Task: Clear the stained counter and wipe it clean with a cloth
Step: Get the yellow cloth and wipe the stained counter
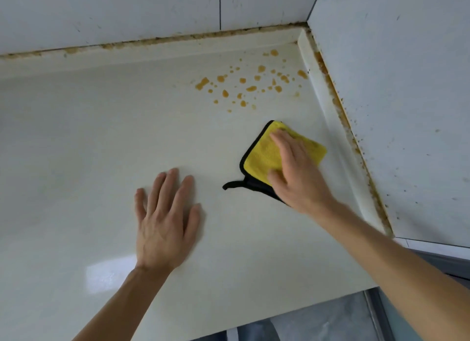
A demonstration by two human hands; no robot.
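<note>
Pressed flat under the straight fingers of the right hand (296,170), the yellow cloth (264,155) is held against the counter (89,137), right of centre. Nothing is gripped by the left hand (165,221), laid open and flat to its left. Orange stains (250,82) are seen farther off, near the tiled wall (152,7).

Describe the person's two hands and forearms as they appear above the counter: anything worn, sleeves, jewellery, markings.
Both are bare. The left hand and right hand wear no gloves, and no rings, watch or bracelet show. Both forearms are uncovered as far as the picture's edge, with no sleeve or cuff in view. No tattoos, plasters or other markings can be seen. The fingernails look short and unpainted.
</note>
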